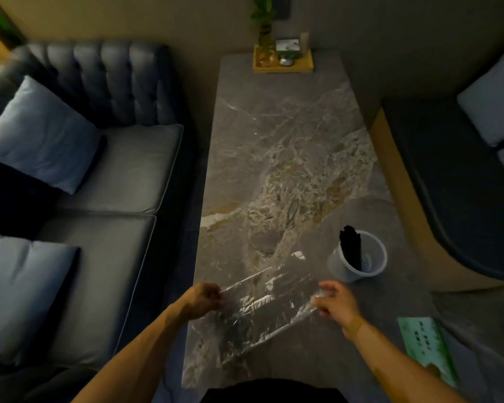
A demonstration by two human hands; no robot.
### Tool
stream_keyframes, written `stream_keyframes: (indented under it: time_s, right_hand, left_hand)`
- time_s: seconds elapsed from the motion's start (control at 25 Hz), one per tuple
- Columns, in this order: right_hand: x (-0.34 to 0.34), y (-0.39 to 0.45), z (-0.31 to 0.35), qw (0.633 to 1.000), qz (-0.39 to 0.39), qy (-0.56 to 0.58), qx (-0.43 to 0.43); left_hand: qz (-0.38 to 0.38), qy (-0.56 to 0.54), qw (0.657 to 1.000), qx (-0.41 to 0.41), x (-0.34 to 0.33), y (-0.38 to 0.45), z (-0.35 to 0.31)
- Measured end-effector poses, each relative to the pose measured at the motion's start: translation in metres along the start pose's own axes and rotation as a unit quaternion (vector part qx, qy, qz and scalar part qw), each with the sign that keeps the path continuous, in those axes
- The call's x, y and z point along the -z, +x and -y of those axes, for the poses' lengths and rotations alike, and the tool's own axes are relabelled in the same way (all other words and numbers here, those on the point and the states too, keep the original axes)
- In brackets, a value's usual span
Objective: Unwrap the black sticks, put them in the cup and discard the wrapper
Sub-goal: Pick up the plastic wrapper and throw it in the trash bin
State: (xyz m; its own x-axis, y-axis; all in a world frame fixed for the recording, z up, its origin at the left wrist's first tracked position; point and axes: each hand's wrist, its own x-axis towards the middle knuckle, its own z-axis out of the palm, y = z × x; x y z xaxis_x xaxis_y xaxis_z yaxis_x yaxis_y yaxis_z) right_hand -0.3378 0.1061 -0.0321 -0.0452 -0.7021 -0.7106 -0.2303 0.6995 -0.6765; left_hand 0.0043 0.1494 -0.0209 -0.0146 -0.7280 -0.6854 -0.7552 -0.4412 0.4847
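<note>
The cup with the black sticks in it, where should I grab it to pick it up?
Grip the clear plastic cup around its side wall, below the rim, coming from the right. It stands upright on the marble table, and the black sticks lean out over its left rim, so the right side is free. The wall looks thin, so squeeze gently.
</note>
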Motion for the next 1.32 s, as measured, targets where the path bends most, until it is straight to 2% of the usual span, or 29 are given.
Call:
stream_keyframes:
  time_s: [0.08,0.16,0.24,0.32,0.44,0.56,0.72,0.8,0.96,1.16,1.32]
  right_hand:
    - [0.001,-0.019,-0.004,0.988,-0.010,0.146,-0.049]
    - [0.002,-0.039,-0.012,0.966,0.000,0.242,-0.090]
    - [0.000,-0.060,-0.025,0.962,0.008,0.253,-0.102]
    - [-0.009,-0.082,-0.040,0.964,0.008,0.247,-0.098]
    - [-0.025,-0.109,-0.062,0.962,-0.013,0.256,-0.096]
    - [-0.026,-0.131,-0.080,0.945,-0.091,0.302,-0.090]
    - [0.001,-0.169,-0.105,0.948,-0.157,0.277,-0.023]
    - [0.018,-0.190,-0.119,0.950,-0.173,0.260,-0.017]
    - [0.053,-0.235,-0.157,0.933,-0.221,0.285,-0.016]
    - [0.092,-0.298,-0.221,0.904,-0.303,0.301,0.004]
    - [0.115,-0.349,-0.287,0.867,-0.375,0.327,0.007]
  left_hand:
    - [0.019,-0.041,0.999,-0.029,0.003,-0.003,-0.003]
    - [0.047,-0.124,0.990,-0.042,0.003,-0.009,-0.008]
    - [0.077,-0.192,0.977,-0.052,-0.002,-0.015,-0.017]
    - [0.109,-0.212,0.969,-0.065,-0.012,-0.020,-0.025]
    - [0.166,-0.186,0.963,-0.101,-0.032,-0.027,-0.039]
    - [0.212,-0.148,0.959,-0.120,-0.053,-0.031,-0.056]
    - [0.269,-0.166,0.943,-0.101,-0.082,-0.033,-0.096]
    - [0.282,-0.171,0.939,-0.101,-0.101,-0.036,-0.122]
    - [0.333,-0.130,0.919,-0.168,-0.150,-0.057,-0.172]
    - [0.334,-0.056,0.910,-0.240,-0.224,-0.106,-0.222]
    - [0.343,-0.020,0.903,-0.260,-0.294,-0.155,-0.252]
